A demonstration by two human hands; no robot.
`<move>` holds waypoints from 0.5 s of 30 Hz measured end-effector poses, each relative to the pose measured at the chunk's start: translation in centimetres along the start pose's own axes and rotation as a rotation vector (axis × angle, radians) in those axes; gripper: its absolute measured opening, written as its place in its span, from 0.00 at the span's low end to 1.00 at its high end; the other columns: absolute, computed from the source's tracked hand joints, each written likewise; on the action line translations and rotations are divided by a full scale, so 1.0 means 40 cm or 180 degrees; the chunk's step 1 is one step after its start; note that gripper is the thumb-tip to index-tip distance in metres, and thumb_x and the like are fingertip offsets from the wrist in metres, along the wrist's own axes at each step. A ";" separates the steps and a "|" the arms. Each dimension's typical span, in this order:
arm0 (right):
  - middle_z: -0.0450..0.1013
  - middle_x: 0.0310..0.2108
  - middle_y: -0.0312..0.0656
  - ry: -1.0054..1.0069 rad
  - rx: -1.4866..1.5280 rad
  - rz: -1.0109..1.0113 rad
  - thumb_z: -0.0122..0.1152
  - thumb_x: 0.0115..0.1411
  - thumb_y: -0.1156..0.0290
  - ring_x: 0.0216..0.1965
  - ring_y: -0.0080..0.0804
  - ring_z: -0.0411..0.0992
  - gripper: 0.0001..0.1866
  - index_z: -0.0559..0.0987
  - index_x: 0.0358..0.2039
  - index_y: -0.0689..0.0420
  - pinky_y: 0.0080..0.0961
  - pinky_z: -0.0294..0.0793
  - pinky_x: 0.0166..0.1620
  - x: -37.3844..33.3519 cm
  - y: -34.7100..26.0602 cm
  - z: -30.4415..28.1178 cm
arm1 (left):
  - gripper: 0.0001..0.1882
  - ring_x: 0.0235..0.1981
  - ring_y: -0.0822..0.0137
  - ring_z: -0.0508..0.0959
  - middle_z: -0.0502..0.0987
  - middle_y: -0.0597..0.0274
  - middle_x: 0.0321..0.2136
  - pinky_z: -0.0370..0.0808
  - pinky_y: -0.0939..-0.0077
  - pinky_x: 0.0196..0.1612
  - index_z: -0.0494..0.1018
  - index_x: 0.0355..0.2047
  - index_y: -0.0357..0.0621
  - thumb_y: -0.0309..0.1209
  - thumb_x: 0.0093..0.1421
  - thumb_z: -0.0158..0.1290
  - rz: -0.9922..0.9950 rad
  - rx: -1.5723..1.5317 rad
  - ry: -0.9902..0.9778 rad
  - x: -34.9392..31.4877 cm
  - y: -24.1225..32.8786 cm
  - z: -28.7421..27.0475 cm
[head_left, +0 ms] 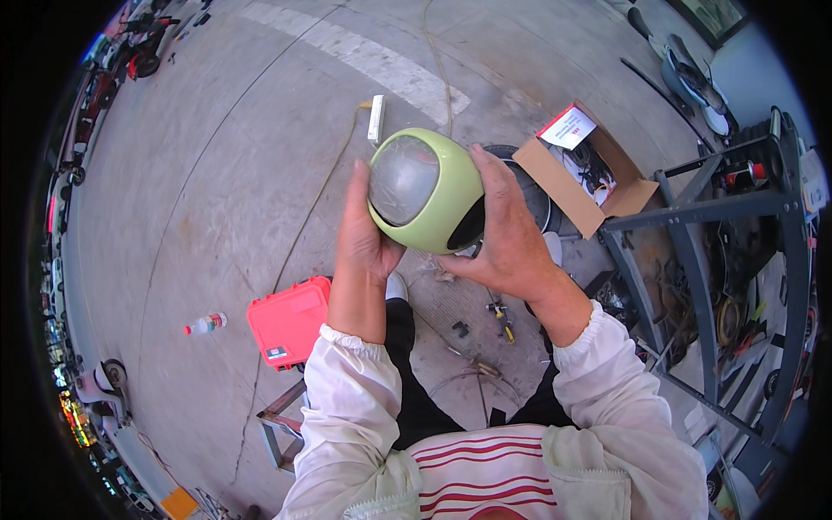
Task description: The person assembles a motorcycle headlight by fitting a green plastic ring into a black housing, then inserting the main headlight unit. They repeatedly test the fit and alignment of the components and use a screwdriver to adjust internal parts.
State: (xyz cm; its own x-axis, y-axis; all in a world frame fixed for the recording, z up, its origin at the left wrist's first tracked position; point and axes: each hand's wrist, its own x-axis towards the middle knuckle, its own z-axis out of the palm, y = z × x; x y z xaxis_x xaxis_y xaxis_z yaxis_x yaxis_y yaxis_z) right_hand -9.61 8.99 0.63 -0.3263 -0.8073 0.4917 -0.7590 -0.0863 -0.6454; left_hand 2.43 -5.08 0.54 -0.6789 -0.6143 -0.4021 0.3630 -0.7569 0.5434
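Red case, bottle, open cardboard box

From the person's head, we look down through one wide fisheye, the left hand and right hand near, the floor farther below.

Daylight is soft and even, with faint shadows on the floor — toward the black rim, lines bend strongly.

This is a workshop (tools, metal rack).
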 end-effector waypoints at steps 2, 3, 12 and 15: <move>0.58 0.62 0.57 -0.0058 0.0061 0.0026 0.79 0.39 0.68 0.63 0.56 0.60 0.60 0.49 0.68 0.59 0.45 0.61 0.63 0.001 0.005 -0.005 | 0.27 0.49 0.59 0.79 0.78 0.52 0.49 0.77 0.62 0.52 0.70 0.55 0.38 0.49 0.71 0.42 -0.0028 -0.0079 -0.0030 0.000 0.000 -0.001; 0.58 0.62 0.57 -0.0085 0.0093 0.0040 0.79 0.39 0.68 0.63 0.56 0.59 0.60 0.49 0.68 0.59 0.45 0.61 0.64 0.001 0.005 -0.005 | 0.27 0.49 0.59 0.79 0.78 0.52 0.49 0.77 0.62 0.52 0.70 0.55 0.38 0.49 0.71 0.42 -0.0011 -0.0091 -0.0084 0.002 -0.002 -0.006; 0.58 0.62 0.57 0.0050 -0.0005 -0.0117 0.81 0.35 0.65 0.62 0.56 0.60 0.62 0.52 0.67 0.58 0.45 0.61 0.63 -0.003 -0.005 0.004 | 0.26 0.50 0.59 0.79 0.78 0.51 0.49 0.76 0.61 0.55 0.70 0.55 0.37 0.47 0.70 0.42 0.0413 -0.0072 -0.0428 0.003 -0.001 -0.035; 0.57 0.62 0.56 0.0131 -0.0003 -0.0382 0.82 0.34 0.65 0.62 0.56 0.60 0.61 0.54 0.67 0.57 0.46 0.61 0.63 -0.005 0.010 0.005 | 0.26 0.53 0.58 0.77 0.76 0.51 0.52 0.75 0.60 0.56 0.67 0.58 0.37 0.45 0.70 0.43 0.0524 -0.0121 -0.0793 -0.003 0.009 -0.038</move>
State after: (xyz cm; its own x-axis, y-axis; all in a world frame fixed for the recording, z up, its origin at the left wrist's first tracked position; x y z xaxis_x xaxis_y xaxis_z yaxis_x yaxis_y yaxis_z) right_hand -9.72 9.02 0.16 -0.2559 -0.7666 0.5890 -0.7945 -0.1803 -0.5798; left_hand 3.61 -5.62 -0.36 -0.7430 -0.6594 -0.1150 0.5016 -0.6623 0.5566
